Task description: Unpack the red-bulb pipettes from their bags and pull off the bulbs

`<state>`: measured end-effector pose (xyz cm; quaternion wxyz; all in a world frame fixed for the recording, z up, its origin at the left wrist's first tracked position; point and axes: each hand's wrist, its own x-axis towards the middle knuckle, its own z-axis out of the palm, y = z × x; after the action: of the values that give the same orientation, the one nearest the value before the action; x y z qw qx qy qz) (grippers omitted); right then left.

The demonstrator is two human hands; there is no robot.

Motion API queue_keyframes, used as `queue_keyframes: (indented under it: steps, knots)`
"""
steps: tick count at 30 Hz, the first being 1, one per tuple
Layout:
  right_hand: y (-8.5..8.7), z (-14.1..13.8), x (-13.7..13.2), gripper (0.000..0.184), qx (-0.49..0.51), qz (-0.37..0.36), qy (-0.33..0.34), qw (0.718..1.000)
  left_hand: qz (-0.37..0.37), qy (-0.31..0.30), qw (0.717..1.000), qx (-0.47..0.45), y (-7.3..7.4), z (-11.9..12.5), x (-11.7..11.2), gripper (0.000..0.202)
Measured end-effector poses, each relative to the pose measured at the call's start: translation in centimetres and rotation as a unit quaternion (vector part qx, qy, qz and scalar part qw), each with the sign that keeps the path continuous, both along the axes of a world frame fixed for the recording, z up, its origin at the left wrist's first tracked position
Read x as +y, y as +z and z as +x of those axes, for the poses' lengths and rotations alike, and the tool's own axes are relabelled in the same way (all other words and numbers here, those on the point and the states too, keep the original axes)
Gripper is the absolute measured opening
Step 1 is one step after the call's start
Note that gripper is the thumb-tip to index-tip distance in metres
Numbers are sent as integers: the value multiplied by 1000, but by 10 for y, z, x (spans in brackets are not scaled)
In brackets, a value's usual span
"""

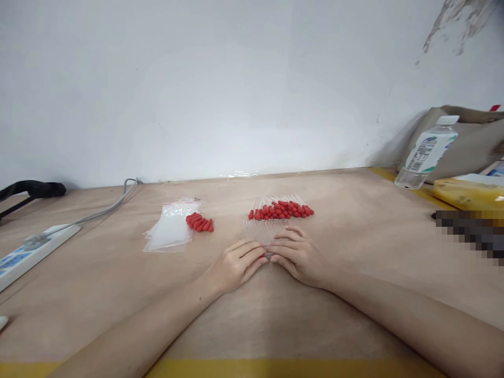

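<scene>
My left hand [240, 263] and my right hand [301, 257] meet at the fingertips, low over the table, both closed in a pinch. A sliver of red shows at the left fingertips, looking like a rubber dropper bulb. Between the hands is a short clear bit, seemingly a glass dropper tube, its rest hidden by my right fingers. Just beyond them lies a row of bare glass tubes [264, 231]. Behind that row, glass droppers with red rubber bulbs [281, 210] lie side by side. Several loose red bulbs [200, 222] sit to the left, against clear zip bags [170, 231].
A white power strip [59, 236] with a grey cable [106, 211] lies at the left, near a black curved object [35, 189]. At the right stand a water bottle [427, 152], a grey bag [468, 142] and a yellow packet [468, 194]. A white wall closes the back.
</scene>
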<state>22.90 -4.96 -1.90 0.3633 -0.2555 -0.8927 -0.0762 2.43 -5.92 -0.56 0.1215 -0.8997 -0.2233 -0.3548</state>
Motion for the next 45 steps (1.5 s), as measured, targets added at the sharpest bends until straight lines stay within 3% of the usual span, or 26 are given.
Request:
queue_keyframes:
  steps: [10,30,41,45]
  knots:
    - [0,-3,-1,14,17,5,54,998,28,-4,999,30,-2,-2,-1,18]
    - [4,6,-5,9,-34,149,65,986,-132,-34,990,45,6,-1,-8,14]
    - [3,19,-9,13,-36,190,68,979,-157,-44,985,54,4,-6,-10,14]
    - [7,38,-2,18,-15,166,39,985,-152,-1,988,13,2,-21,-6,13]
